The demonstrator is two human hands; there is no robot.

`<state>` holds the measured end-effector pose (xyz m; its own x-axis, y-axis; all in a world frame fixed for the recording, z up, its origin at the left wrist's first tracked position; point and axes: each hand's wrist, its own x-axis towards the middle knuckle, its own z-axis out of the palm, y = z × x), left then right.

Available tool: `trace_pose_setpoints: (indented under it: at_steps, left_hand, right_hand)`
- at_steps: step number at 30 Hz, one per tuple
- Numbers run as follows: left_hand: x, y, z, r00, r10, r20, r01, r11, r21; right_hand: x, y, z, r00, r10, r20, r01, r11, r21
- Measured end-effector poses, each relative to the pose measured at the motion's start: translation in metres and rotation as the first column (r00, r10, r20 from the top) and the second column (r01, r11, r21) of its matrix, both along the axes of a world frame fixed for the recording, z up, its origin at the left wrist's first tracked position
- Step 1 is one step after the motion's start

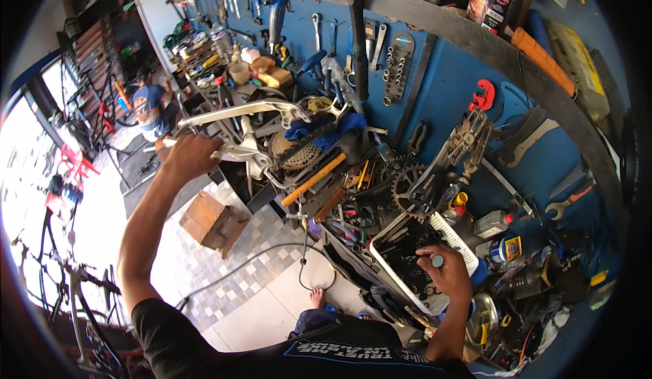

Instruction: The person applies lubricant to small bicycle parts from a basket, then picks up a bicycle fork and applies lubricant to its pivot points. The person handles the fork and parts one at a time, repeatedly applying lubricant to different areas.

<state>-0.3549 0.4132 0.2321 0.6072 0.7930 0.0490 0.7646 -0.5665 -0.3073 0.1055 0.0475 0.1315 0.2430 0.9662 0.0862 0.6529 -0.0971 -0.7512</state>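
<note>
My left hand [193,155] is closed around one end of a forked, silver metal bike part [250,153] that looks like a swingarm. That part lies over the cluttered bench, beside a large rear cassette [299,149] and a blue cloth [324,128]. Over a white plastic basket [388,265] is my right hand [448,274], its fingers wrapped round a tool with a round grey-green handle end [437,261]. The rest of that tool is hidden by the hand. Small dark metal parts [411,260] fill the basket beneath it.
A hammer with a wooden handle [314,179] lies mid-bench. Crank and chainring [414,189] stand before a blue tool board [435,73] hung with wrenches. A cardboard box [210,223] and a hose [231,270] are on the floor. Another person [151,104] crouches at far left.
</note>
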Motion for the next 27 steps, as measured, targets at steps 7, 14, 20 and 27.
trace_pose_setpoints:
  at_steps: [7, 14, 20, 27]
  left_hand:
    - [-0.017, -0.199, -0.016, 0.770, 0.265, 0.580, -0.036, 0.926, -0.376]
    - [0.066, -0.358, -0.111, -0.494, 0.487, 0.720, 0.349, 0.870, -0.350]
    - [0.113, -0.444, -0.117, -0.479, 0.738, 0.476, 0.464, 0.672, -0.577]
    - [0.198, -0.496, -0.112, -0.131, 0.934, 0.333, 0.668, 0.332, -0.666]
  right_hand:
    - [0.061, -0.005, 0.003, 0.923, 0.373, -0.096, -0.344, 0.910, 0.231]
    - [0.059, 0.001, 0.011, 0.612, 0.678, -0.407, -0.443, 0.721, 0.533]
    - [0.033, -0.014, 0.044, 0.335, 0.781, -0.528, -0.368, 0.624, 0.690]
    - [0.031, -0.036, 0.049, -0.144, 0.797, -0.586, -0.313, 0.525, 0.792]
